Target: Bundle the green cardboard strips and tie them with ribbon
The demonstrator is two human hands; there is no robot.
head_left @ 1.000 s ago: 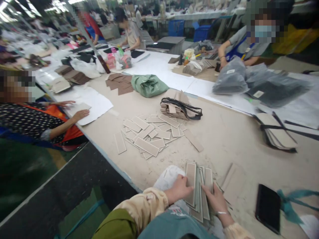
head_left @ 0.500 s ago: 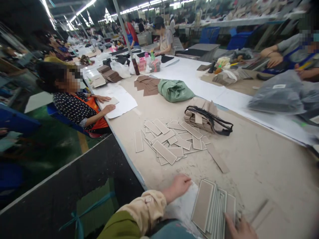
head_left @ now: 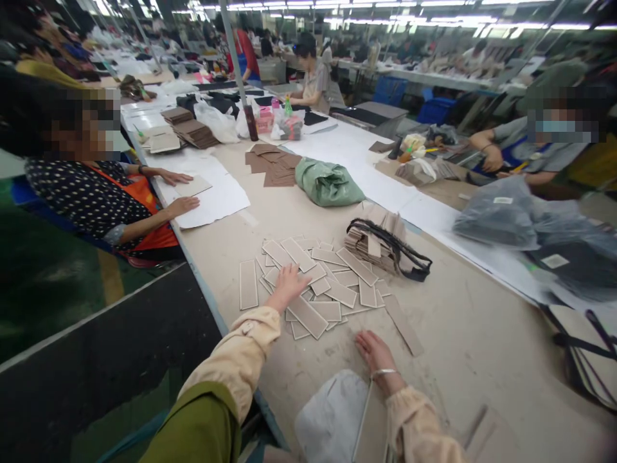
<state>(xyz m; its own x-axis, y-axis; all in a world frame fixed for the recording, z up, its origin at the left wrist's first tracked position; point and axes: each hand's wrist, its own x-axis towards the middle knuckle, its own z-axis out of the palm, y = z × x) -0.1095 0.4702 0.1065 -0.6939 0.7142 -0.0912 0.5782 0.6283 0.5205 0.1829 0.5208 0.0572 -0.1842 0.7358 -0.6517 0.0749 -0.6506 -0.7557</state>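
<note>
While the left hand lies across the pile of pale strips toward the left edge of the table, its fingers are spread loosely, though its underside and the pieces directly below are hidden from me. The right hand is just short of the pile, on the side toward the wearer, fingers extended and relaxed; I see nothing gripped in it, but its palm faces down, out of sight. Below that wrist, a stack of strips is half covered by the sleeve and cut off at the bottom, so I can't count it. A crumpled white sheet sits beside it, nearer the table's left edge. One loose strip slants away from the pile, and a bundle with a black band stands just behind, its lower layers hard to separate. Farther along the table is a green bag, its contents concealed, next to brown pieces. Over by the right edge of my view, a strapped bundle is cropped. At the table's left edge, a co-worker's hand rests by a pale panel.
</note>
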